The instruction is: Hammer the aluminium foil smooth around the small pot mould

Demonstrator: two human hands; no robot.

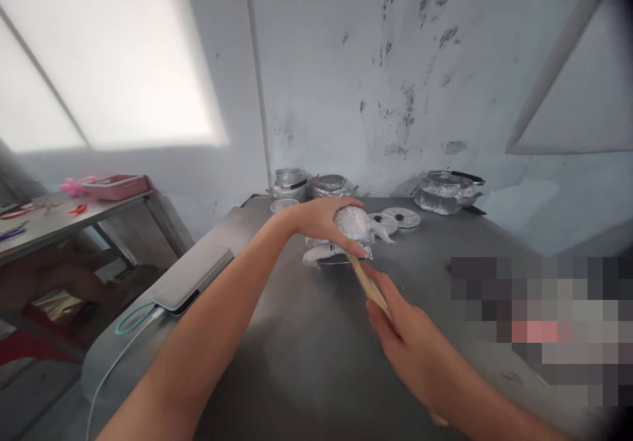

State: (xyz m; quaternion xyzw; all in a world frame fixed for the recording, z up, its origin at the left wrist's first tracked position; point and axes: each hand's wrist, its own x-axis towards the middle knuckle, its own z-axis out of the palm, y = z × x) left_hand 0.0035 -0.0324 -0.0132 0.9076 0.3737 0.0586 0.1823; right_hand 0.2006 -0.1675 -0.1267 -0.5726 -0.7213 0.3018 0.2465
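Note:
My left hand is spread over a silvery wrapped bundle, gripping it from above with thumb and fingers apart. The bundle looks like crinkled foil or clear film, with loose twisted ends sticking out at its right and lower left. My right hand is closed around a pale wooden stick. Its far tip meets the lower edge of the bundle, near my left thumb; whether a tool head sits there is hidden. Two round, pale lids with dark knobs lie just behind the bundle.
Foil-wrapped pots stand along the wall, another at the back right. A white device with a cable lies on the table's left. A pink tray sits on a side table. At the right an area is pixelated.

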